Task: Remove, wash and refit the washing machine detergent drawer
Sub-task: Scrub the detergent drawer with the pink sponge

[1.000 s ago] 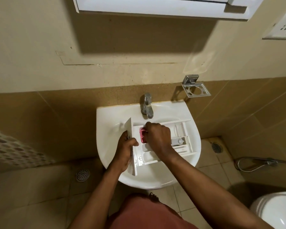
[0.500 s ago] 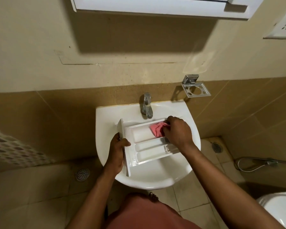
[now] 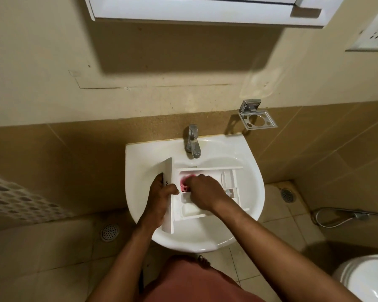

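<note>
While the detergent drawer [image 3: 190, 209] is lying across the bowl of the white washbasin [image 3: 138, 171], just below the chrome tap [image 3: 192, 141], the left hand [image 3: 159, 199] is gripping its front panel [image 3: 168, 171], the fingers curling round the outer face and the thumb hooking over the inner edge. The panel is standing on edge at the left of the bowl, and the drawer's open compartments are facing up and running off to the right. The right hand [image 3: 202, 190] is reaching in from the right, its fingers curling down on a pink cloth [image 3: 184, 184] and pressing it into the compartment next to the front panel; only part of the cloth is showing past the knuckles. The drawer's far end is sitting uncovered near the right wall of the bowl.

A chrome holder [image 3: 258, 119] is jutting from the tiled wall to the right of the tap, and a white cabinet [image 3: 205, 9] is hanging above. A round floor drain [image 3: 110, 232] is showing left of the basin, a hose [image 3: 340, 216] is lying on the floor at the right, and the edge of a toilet [image 3: 367, 277] is showing at the lower right
</note>
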